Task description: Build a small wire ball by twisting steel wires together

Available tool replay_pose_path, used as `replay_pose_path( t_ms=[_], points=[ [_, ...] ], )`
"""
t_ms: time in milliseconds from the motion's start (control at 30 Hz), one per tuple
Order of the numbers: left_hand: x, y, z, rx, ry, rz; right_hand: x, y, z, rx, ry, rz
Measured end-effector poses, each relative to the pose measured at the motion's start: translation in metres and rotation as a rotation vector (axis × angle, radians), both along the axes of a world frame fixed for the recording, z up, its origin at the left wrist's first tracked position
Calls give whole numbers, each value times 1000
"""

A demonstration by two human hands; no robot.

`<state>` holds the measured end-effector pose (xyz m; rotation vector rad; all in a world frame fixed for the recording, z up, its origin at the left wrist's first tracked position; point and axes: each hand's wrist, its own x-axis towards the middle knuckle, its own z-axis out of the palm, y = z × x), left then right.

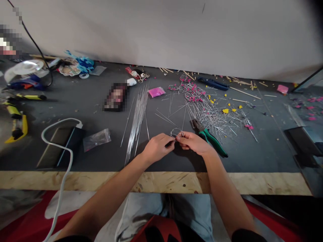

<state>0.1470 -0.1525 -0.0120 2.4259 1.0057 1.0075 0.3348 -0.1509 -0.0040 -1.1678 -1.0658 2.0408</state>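
My left hand (157, 148) and my right hand (193, 143) meet just above the dark table mat (101, 111), both pinching a small bent piece of thin silver wire (176, 132) between their fingertips. The wire curls into a loop above my fingers. Green-handled pliers (210, 139) lie on the mat right beside my right hand. A bundle of straight silver wires (137, 117) lies just left of my left hand.
A tangled heap of cut wires with pink and yellow bits (204, 104) spreads behind the pliers. A pink packet (156, 91), a clear plastic bag (96, 139), a phone with a white cable (59, 144), tape (24, 69) and yellow tools (17, 126) lie around. The plywood edge (151, 181) runs along the front.
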Motion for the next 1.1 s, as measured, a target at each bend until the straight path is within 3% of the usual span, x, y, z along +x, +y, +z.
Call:
replay_pose_path(
  t_ms=[300,633,1100],
  points=[
    [0,-1,-2,50,-67,73,-4,-2,6,11,-43,9],
    [2,-2,-3,123,-65,153,-14,-2,-6,22,41,-61],
    [5,-1,-5,191,-73,195,-19,-2,-6,32,49,-78]
  ],
)
